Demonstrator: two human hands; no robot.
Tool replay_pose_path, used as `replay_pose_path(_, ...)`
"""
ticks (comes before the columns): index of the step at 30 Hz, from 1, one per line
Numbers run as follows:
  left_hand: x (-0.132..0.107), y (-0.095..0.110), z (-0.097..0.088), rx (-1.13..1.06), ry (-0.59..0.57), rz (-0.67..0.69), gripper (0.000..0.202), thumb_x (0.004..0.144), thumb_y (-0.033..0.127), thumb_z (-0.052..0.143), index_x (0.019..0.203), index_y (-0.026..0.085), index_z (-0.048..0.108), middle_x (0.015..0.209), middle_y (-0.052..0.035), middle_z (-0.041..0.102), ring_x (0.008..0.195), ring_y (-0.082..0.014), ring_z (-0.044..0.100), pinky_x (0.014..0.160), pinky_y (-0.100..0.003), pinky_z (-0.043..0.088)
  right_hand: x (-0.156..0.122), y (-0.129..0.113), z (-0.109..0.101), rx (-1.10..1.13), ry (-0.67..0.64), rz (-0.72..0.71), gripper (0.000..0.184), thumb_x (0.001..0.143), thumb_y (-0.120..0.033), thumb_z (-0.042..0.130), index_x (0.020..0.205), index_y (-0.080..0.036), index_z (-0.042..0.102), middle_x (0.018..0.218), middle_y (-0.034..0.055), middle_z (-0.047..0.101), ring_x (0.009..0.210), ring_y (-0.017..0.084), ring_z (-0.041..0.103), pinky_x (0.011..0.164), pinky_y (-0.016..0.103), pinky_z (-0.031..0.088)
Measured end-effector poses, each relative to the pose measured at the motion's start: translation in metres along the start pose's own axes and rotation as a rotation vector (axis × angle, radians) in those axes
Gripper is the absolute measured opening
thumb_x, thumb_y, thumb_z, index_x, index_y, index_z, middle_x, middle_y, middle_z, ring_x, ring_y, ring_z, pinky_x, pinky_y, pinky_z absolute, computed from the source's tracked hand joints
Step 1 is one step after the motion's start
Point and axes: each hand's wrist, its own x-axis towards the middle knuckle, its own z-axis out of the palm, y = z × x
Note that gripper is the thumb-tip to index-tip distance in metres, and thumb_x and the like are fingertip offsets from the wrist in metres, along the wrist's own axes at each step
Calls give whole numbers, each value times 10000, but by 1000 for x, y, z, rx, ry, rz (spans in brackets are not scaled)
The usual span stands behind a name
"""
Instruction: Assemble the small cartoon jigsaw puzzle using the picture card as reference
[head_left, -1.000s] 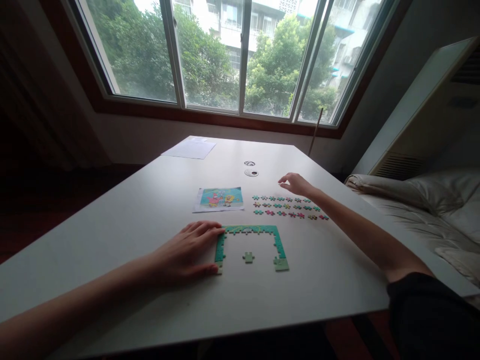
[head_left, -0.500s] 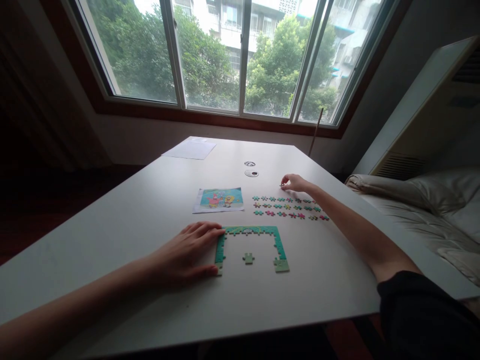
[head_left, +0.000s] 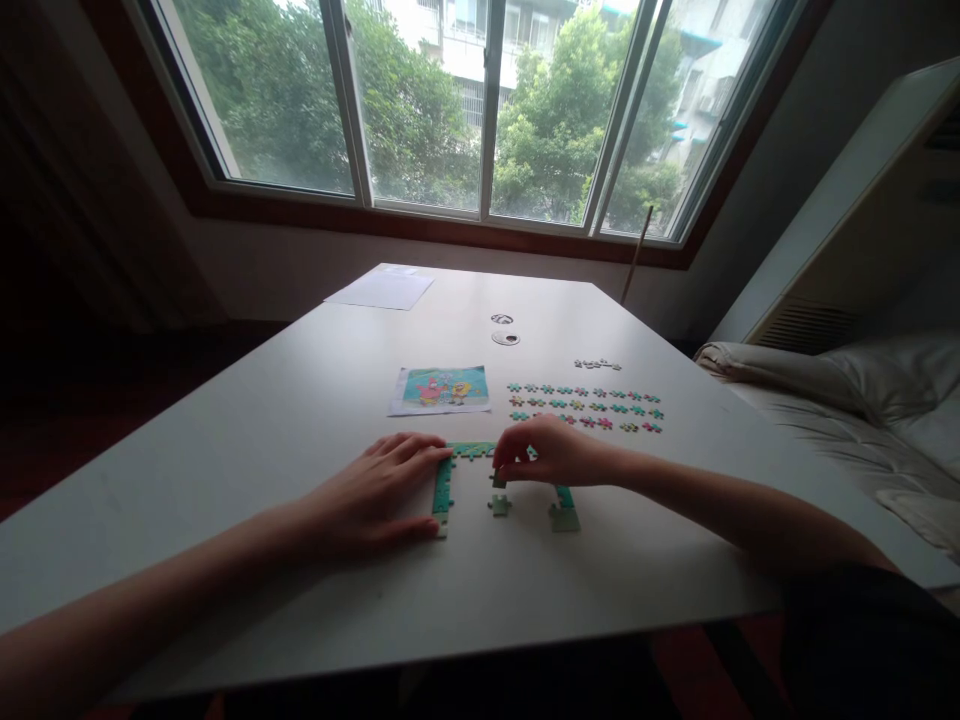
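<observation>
On the white table lies a partly joined puzzle border, green and teal, with its side towards me open. My left hand rests spread along the left edge of that border, fingertips at its upper corner and thumb at its lower one. Above the inside of the border, my right hand pinches a greenish puzzle piece between thumb and fingers. Just below it lies a loose light green piece. The right hand hides part of the border's top and right sides.
Rows of loose puzzle pieces lie beyond my right hand, with a small cluster of pieces behind them. A cartoon picture sheet lies left of the rows. Two round items and white paper are farther back.
My right hand has come from behind the rows of pieces, back towards me and left to the border, carrying a puzzle piece. My left hand has stayed on the border's left side.
</observation>
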Motion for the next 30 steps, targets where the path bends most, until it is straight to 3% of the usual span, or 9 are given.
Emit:
replay_pose_path(8, 1, 1, -3, 6, -40, 4, 617, 825, 570, 478, 1328, 233, 358, 1348, -98, 404, 1223, -295, 351, 1011, -429, 308, 7, 17, 14, -267, 156, -129, 61, 761, -204, 641, 799, -173, 677, 785, 34, 692, 724, 138, 613, 709, 257, 451)
replay_pose_path(12, 1, 1, -3, 1, -23, -9, 613, 824, 567, 477, 1327, 236, 361, 1348, -96, 406, 1226, -302, 346, 1017, -440, 299, 3, 15, 5, -275, 216, -145, 67, 787, -233, 607, 778, -202, 666, 764, 22, 679, 710, 131, 600, 700, 253, 454)
replay_pose_path(16, 0, 1, -5, -18, -40, 2, 621, 820, 573, 482, 1333, 246, 358, 1346, -97, 410, 1220, -305, 359, 1009, -438, 314, -1, 35, -35, -353, 327, -19, 129, 798, -277, 581, 799, -191, 676, 758, 18, 682, 643, 120, 584, 634, 240, 443)
replay_pose_path(21, 0, 1, -7, -45, -41, 4, 614, 819, 566, 491, 1329, 243, 376, 1350, -98, 413, 1224, -309, 365, 1012, -435, 315, -10, 102, -107, -594, 382, 336, 208, 795, -315, 557, 889, -198, 700, 840, 23, 699, 687, 141, 597, 668, 252, 438)
replay_pose_path(23, 0, 1, -8, -50, -45, 2, 617, 818, 566, 492, 1330, 242, 376, 1352, -99, 412, 1224, -310, 368, 1013, -437, 316, -16, 128, -129, -623, 394, 409, 196, 786, -281, 557, 877, -195, 707, 860, 27, 704, 740, 159, 609, 695, 259, 440)
replay_pose_path(26, 0, 1, -8, -44, -53, -3, 625, 819, 565, 492, 1339, 241, 364, 1360, -99, 404, 1234, -311, 356, 1016, -436, 313, -23, 156, -148, -647, 396, 483, 196, 779, -247, 558, 877, -175, 711, 867, 45, 706, 763, 173, 620, 709, 269, 447)
replay_pose_path(30, 0, 0, -8, -30, -73, -7, 623, 829, 560, 485, 1345, 238, 352, 1371, -97, 389, 1248, -305, 338, 1024, -427, 306, -22, 177, -151, -646, 349, 505, 218, 788, -252, 563, 931, -173, 707, 911, 53, 700, 793, 175, 628, 736, 269, 455)
